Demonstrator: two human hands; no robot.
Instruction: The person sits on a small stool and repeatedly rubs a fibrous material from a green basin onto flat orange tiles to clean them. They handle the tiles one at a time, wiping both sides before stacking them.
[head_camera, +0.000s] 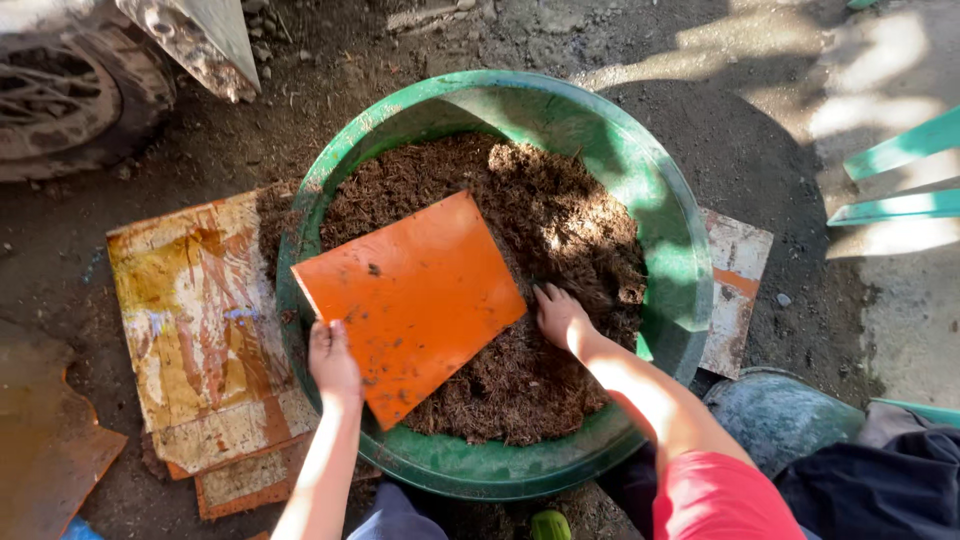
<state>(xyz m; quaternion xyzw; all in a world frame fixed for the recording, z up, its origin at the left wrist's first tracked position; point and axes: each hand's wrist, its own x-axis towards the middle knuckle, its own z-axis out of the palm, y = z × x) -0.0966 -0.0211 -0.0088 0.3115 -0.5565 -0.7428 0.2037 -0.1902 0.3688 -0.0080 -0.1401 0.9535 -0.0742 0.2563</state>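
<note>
Two hands — left hand (333, 362) fingers gripping orange board (412, 300) edge, right hand (560, 315) fingers spread on brown fibre (560, 220), green basin (680, 270).

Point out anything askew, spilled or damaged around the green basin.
The orange board lies tilted across the green basin, one corner over the rim, held by the left hand. The right hand digs in the brown fibre. Some fibre has spilled onto the stained, chipped panels on the left.

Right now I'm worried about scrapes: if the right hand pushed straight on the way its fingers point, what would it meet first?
The right hand already rests on the brown fibrous material; going on, it would likely plough deeper into that heap before reaching the green basin wall.
</note>
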